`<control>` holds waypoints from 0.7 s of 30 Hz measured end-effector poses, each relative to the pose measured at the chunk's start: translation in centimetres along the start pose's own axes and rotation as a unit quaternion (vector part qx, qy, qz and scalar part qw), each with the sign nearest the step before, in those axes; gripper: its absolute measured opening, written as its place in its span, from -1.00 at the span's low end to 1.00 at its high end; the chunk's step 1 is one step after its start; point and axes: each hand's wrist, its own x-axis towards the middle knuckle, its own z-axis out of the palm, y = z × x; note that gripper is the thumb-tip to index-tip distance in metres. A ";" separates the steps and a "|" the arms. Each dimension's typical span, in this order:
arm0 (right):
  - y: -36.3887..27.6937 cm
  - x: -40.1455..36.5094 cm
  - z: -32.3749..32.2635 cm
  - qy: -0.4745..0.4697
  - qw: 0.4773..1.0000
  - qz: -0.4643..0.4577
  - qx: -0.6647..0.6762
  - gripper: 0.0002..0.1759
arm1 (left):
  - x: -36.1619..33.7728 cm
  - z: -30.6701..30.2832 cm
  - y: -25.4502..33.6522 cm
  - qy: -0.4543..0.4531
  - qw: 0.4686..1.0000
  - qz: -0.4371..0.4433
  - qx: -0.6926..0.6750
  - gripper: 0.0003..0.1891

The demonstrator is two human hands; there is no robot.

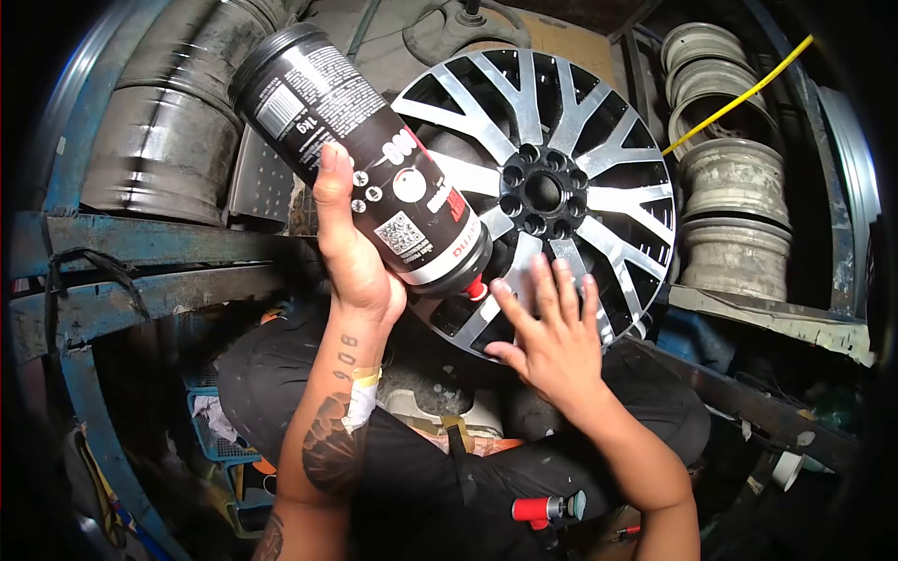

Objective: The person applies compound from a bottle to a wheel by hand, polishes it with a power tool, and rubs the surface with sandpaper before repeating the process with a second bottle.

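Observation:
My left hand (355,252) is wrapped around a large black bottle (346,122) with a printed label, a QR code and "1kg" on it. The bottle tilts down to the right, its red nozzle (476,288) close over the lower left of a wheel rim (524,93). Bright machined spokes and a black centre with several bolt holes make up the rim. My right hand (561,327) lies with fingers spread over the lower spokes and holds nothing. Its fingertips appear to touch the spoke surface, and the thumb points toward the nozzle.
Stacked wheel barrels (159,140) stand at the left, and more stacked rims (734,178) fill a rack at the right. A yellow hose (748,93) crosses there. Below lies a small red polishing tool (535,510). Blue metal beams (168,245) and a blue crate (224,449) are at left.

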 end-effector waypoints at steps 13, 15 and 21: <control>-1.8 -0.6 -3.8 -0.077 0.668 0.019 0.740 -0.06 | -0.4 0.2 1.7 -0.020 0.998 -0.021 -0.060 -0.26; -2.3 -0.4 -3.5 -0.123 0.428 0.050 0.894 -0.01 | -0.1 -0.2 1.4 -0.024 0.997 -0.029 -0.062 -0.25; -2.5 0.1 -4.2 -0.113 0.294 0.086 0.945 0.04 | 0.1 -0.5 1.2 -0.016 0.997 -0.027 -0.072 -0.24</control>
